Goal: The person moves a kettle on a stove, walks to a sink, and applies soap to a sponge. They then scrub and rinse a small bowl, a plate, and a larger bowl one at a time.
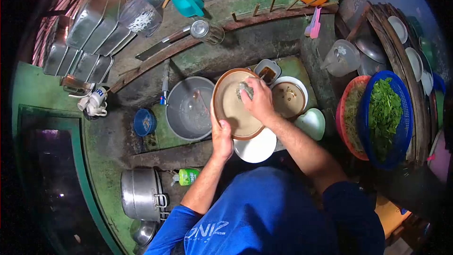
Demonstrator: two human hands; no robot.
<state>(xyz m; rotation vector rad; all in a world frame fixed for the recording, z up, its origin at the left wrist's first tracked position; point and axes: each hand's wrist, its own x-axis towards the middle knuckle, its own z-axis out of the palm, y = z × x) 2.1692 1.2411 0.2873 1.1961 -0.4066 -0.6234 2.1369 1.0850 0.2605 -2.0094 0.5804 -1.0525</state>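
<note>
My left hand (222, 140) grips the near left edge of a cream bowl (231, 113) with a brown rim, which is tilted towards me. Inside it, my right hand (258, 101) presses a greyish scouring pad (244, 89) against the surface, fingers closed round it. Just below the bowl lies a white plate (255, 148), partly covered by it. A grey basin (175, 108) of water stands to the left. On the right are a white bowl (306, 97) with brownish liquid and bits, a small squarish container (278, 69) and a pale green heart-shaped dish (312, 123).
A tap (164, 92) rises at the basin's left, near a small blue bowl (145, 123). A large metal pot (139, 194) and green soap pouch (188, 176) are nearer me. Leafy greens fill a blue basket (406, 113) at right. A knife (158, 47) hangs on the ledge.
</note>
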